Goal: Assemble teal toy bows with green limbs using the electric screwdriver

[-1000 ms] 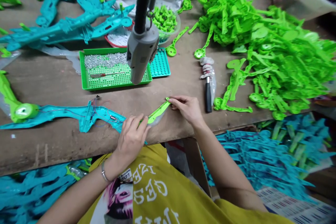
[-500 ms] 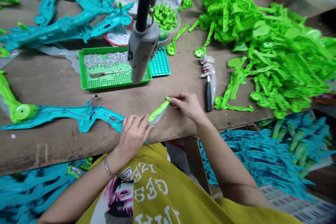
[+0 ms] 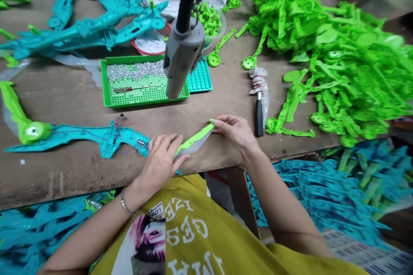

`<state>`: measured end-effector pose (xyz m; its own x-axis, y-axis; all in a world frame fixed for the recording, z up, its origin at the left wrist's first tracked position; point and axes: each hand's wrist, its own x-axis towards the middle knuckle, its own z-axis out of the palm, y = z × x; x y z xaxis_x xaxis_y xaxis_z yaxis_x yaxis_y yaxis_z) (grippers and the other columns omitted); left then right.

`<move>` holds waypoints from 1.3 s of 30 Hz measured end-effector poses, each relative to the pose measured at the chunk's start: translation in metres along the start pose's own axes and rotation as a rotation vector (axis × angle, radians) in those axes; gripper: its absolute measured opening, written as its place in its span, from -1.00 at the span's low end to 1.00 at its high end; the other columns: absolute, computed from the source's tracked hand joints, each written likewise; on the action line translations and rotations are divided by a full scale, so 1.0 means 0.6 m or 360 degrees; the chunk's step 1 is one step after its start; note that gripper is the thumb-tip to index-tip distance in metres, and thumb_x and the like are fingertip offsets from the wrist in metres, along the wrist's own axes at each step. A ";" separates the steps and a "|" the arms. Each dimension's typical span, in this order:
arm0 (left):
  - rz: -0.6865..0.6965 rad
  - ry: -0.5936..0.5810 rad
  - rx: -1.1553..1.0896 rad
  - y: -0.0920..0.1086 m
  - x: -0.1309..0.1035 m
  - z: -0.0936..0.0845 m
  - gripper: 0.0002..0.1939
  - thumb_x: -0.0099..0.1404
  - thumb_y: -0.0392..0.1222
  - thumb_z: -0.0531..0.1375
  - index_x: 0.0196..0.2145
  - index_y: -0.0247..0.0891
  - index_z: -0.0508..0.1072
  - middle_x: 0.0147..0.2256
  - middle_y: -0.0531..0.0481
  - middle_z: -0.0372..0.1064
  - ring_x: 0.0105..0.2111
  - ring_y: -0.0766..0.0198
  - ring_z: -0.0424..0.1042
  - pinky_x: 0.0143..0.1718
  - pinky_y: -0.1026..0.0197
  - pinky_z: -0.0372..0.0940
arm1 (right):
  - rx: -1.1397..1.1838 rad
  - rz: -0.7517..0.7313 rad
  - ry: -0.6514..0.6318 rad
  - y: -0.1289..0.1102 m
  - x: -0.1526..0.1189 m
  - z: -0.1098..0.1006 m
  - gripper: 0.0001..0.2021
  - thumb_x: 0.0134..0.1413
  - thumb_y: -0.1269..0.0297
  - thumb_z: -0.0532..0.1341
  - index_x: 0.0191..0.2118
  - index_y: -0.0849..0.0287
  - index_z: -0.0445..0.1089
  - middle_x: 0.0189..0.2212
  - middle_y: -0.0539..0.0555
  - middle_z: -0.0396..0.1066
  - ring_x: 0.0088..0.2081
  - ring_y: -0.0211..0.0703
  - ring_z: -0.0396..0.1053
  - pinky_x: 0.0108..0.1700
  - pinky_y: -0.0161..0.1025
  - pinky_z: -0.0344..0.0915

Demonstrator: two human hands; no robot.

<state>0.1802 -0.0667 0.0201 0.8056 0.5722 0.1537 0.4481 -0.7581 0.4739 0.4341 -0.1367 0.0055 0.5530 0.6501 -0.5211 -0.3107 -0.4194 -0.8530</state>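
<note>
A blue plastic shell (image 3: 87, 135), shaped like half of a toy bow, lies along the table's front edge with thin wires inside it. At its left end sits a green arm with a round hub (image 3: 35, 131). My left hand (image 3: 163, 154) is draped over the shell's right end, hiding the joint, its fingers curled down around it. From under that hand a slim green arm (image 3: 195, 138) with a translucent edge slants up to the right. Its tip is pinched between the thumb and fingers of my right hand (image 3: 235, 132).
Overhead hangs a grey power screwdriver (image 3: 183, 53), in front of a green tray (image 3: 145, 103) of screws holding a small screwdriver. A hammer (image 3: 259, 111) with a wrapped head lies to the right, beside a large heap of green parts (image 3: 342, 68). More blue shells (image 3: 97, 30) are stacked back left.
My left hand has shifted slightly left along the joint, so more of the green arm shows. My right hand keeps its pinch on the tip. The whole view has shifted slightly.
</note>
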 end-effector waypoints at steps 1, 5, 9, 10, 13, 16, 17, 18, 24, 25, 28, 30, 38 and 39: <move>-0.0049 -0.0119 -0.0027 -0.008 0.008 -0.018 -0.54 0.36 0.00 0.20 0.12 -0.31 0.36 0.02 -0.24 0.42 0.03 -0.02 0.35 0.04 -0.06 0.23 | -0.0002 -0.0013 0.0002 0.001 -0.001 -0.001 -0.50 -0.56 0.02 0.58 -0.44 0.22 0.49 -0.51 0.00 0.50 -0.50 -0.30 0.43 -0.32 -0.26 0.51; -0.0193 -0.0905 -0.0246 -0.049 0.065 -0.087 -0.49 0.35 0.13 0.15 0.10 -0.28 0.35 -0.02 -0.18 0.47 -0.02 0.04 0.43 -0.03 0.06 0.28 | -0.0032 -0.0112 -0.0005 0.003 -0.007 -0.004 -0.53 -0.48 0.01 0.56 -0.42 0.19 0.49 -0.49 0.01 0.51 -0.50 -0.27 0.44 -0.32 -0.22 0.51; -0.0097 -0.1582 -0.0321 -0.078 0.128 -0.105 -0.32 0.13 0.13 0.34 0.09 -0.33 0.37 -0.04 -0.16 0.50 -0.15 0.15 0.48 -0.23 0.24 0.26 | 0.0015 -0.0212 -0.0004 0.002 -0.021 0.001 -0.57 -0.42 0.04 0.55 -0.40 0.16 0.51 -0.45 0.02 0.54 -0.47 -0.26 0.44 -0.32 -0.23 0.49; -0.0052 -0.1678 -0.0307 -0.081 0.139 -0.103 -0.35 0.11 0.10 0.35 0.05 -0.36 0.40 -0.09 -0.15 0.52 -0.22 0.18 0.47 -0.29 0.26 0.24 | 0.0041 -0.0219 0.0010 0.001 -0.025 0.002 -0.58 -0.42 0.05 0.56 -0.40 0.15 0.52 -0.45 0.02 0.54 -0.47 -0.27 0.44 -0.33 -0.25 0.48; 0.0111 -0.1877 -0.0287 -0.078 0.155 -0.093 -0.57 0.17 0.04 0.31 -0.13 -0.36 0.51 -0.23 -0.07 0.54 -0.36 0.28 0.42 -0.40 0.29 0.16 | 0.0089 -0.0230 0.0062 -0.001 -0.036 0.006 -0.60 -0.44 0.08 0.57 -0.41 0.14 0.52 -0.47 0.00 0.54 -0.49 -0.31 0.43 -0.37 -0.32 0.44; 0.0173 -0.1869 -0.0216 -0.070 0.153 -0.092 -0.67 0.22 0.00 0.27 -0.19 -0.32 0.53 -0.29 -0.04 0.52 -0.42 0.32 0.35 -0.45 0.30 0.10 | 0.0072 -0.0275 0.0063 -0.003 -0.041 0.005 -0.60 -0.40 0.08 0.56 -0.38 0.13 0.52 -0.45 0.00 0.54 -0.48 -0.32 0.42 -0.35 -0.31 0.42; 0.0179 -0.1845 -0.0183 -0.068 0.151 -0.093 -0.67 0.23 -0.01 0.26 -0.17 -0.32 0.52 -0.29 -0.04 0.51 -0.43 0.32 0.34 -0.46 0.29 0.09 | 0.0052 -0.0299 0.0052 -0.003 -0.041 0.004 -0.60 -0.37 0.07 0.55 -0.35 0.13 0.52 -0.44 0.00 0.53 -0.47 -0.30 0.42 -0.35 -0.29 0.42; 0.0188 -0.1826 -0.0155 -0.067 0.150 -0.094 -0.66 0.23 -0.02 0.26 -0.14 -0.32 0.50 -0.29 -0.05 0.50 -0.43 0.32 0.33 -0.47 0.29 0.09 | 0.0024 -0.0323 0.0040 -0.004 -0.041 0.003 -0.60 -0.34 0.06 0.53 -0.33 0.13 0.52 -0.44 0.01 0.53 -0.46 -0.29 0.42 -0.34 -0.26 0.43; 0.0331 -0.1799 -0.0070 -0.067 0.146 -0.101 -0.60 0.31 0.01 0.21 -0.04 -0.34 0.43 -0.16 -0.15 0.49 -0.32 0.23 0.38 -0.38 0.25 0.14 | -0.0093 -0.0407 0.0082 0.003 -0.046 0.006 -0.63 -0.26 0.03 0.49 -0.32 0.11 0.50 -0.42 0.01 0.51 -0.45 -0.24 0.41 -0.31 -0.20 0.41; 0.0350 -0.1795 -0.0053 -0.067 0.145 -0.101 -0.60 0.31 0.02 0.21 -0.05 -0.34 0.44 -0.15 -0.16 0.49 -0.29 0.20 0.39 -0.37 0.24 0.15 | -0.0077 -0.0405 0.0094 0.006 -0.047 0.006 -0.63 -0.26 0.04 0.49 -0.32 0.10 0.50 -0.42 0.01 0.50 -0.45 -0.25 0.40 -0.31 -0.21 0.41; 0.0377 -0.1763 -0.0059 -0.068 0.141 -0.101 -0.61 0.30 0.03 0.22 -0.06 -0.31 0.45 -0.15 -0.17 0.50 -0.22 0.14 0.41 -0.32 0.23 0.16 | -0.0044 -0.0379 0.0097 0.014 -0.048 0.003 -0.64 -0.26 0.04 0.49 -0.32 0.08 0.49 -0.41 0.00 0.48 -0.44 -0.26 0.39 -0.32 -0.25 0.39; 0.0374 -0.1752 -0.0090 -0.071 0.137 -0.099 -0.63 0.29 0.02 0.23 -0.07 -0.28 0.46 -0.16 -0.14 0.50 -0.20 0.13 0.41 -0.29 0.23 0.17 | -0.0145 -0.0387 0.0041 0.013 -0.051 -0.002 -0.65 -0.20 0.00 0.45 -0.32 0.07 0.46 -0.39 0.01 0.48 -0.41 -0.23 0.40 -0.31 -0.23 0.39; 0.0410 -0.1785 -0.0247 -0.081 0.137 -0.091 -0.67 0.26 -0.03 0.26 -0.08 -0.25 0.48 -0.21 -0.07 0.50 -0.27 0.20 0.40 -0.35 0.26 0.14 | -0.1597 -0.1167 -0.0653 -0.070 -0.108 0.036 -0.75 0.16 0.19 0.23 -0.06 0.10 0.47 -0.04 0.19 0.50 0.03 0.05 0.42 0.12 0.03 0.28; 0.0423 -0.1790 -0.0261 -0.081 0.138 -0.092 -0.67 0.26 -0.02 0.26 -0.08 -0.26 0.48 -0.22 -0.08 0.50 -0.28 0.20 0.40 -0.36 0.26 0.14 | -0.1706 -0.1126 -0.0845 -0.080 -0.109 0.048 -0.77 0.22 0.22 0.17 -0.07 0.11 0.49 -0.09 0.17 0.53 -0.02 0.02 0.45 0.10 0.00 0.29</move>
<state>0.2037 0.0344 0.0575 0.7926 -0.2609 -0.5510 0.2243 -0.7156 0.6615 0.3906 -0.1413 0.0795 -0.0895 0.9850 -0.1478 0.7806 -0.0228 -0.6246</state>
